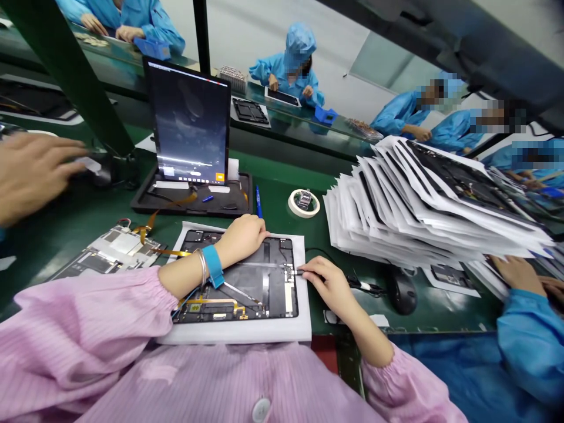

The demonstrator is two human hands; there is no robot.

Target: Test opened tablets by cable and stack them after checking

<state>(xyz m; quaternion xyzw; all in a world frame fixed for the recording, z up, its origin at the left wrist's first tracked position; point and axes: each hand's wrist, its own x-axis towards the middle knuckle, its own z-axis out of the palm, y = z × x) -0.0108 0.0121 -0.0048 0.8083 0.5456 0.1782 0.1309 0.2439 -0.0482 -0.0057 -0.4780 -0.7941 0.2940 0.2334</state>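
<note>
An opened tablet back (247, 285) lies on a white foam pad (247, 332) in front of me. My left hand (242, 238) rests curled on the tablet's upper edge, a blue wrist strap (214, 265) and a bangle on the wrist. My right hand (328, 285) is pinched on a thin black cable plug (299, 272) at the tablet's right edge. The cable runs right toward a black mouse (402, 292).
An upright tablet (189, 123) with a lit screen stands in a black tray (194, 202). A tape roll (304, 202), a blue pen (258, 201) and a tall slanted stack of padded tablets (436, 200) lie nearby. Other people's hands show at left (30, 176) and right (520, 273).
</note>
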